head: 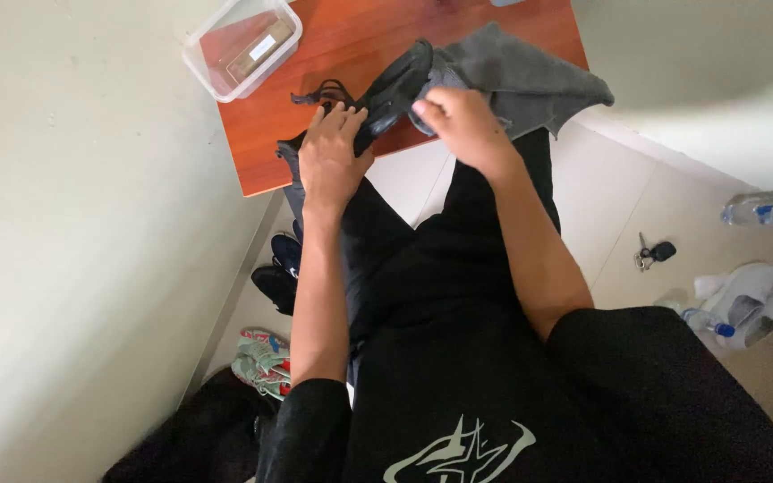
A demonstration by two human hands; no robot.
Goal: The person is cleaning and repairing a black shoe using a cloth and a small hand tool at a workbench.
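Head view. Black leather shoe pinned on reddish wooden table by left hand, fingers flat over heel end, not closed. Grey soft cloth bunched in curled fingers of right hand, pressed at shoe's upper. Step judged: wiping in progress. Next stroke calls for steady hold, cloth drawn along upper. Shoe dark, matte sheen; strap loop just beyond left fingertips. Clear plastic box well beyond left hand.

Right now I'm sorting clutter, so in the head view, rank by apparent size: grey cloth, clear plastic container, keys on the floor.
1. grey cloth
2. clear plastic container
3. keys
The keys lie farther away on the floor, so true sizes are unsure.
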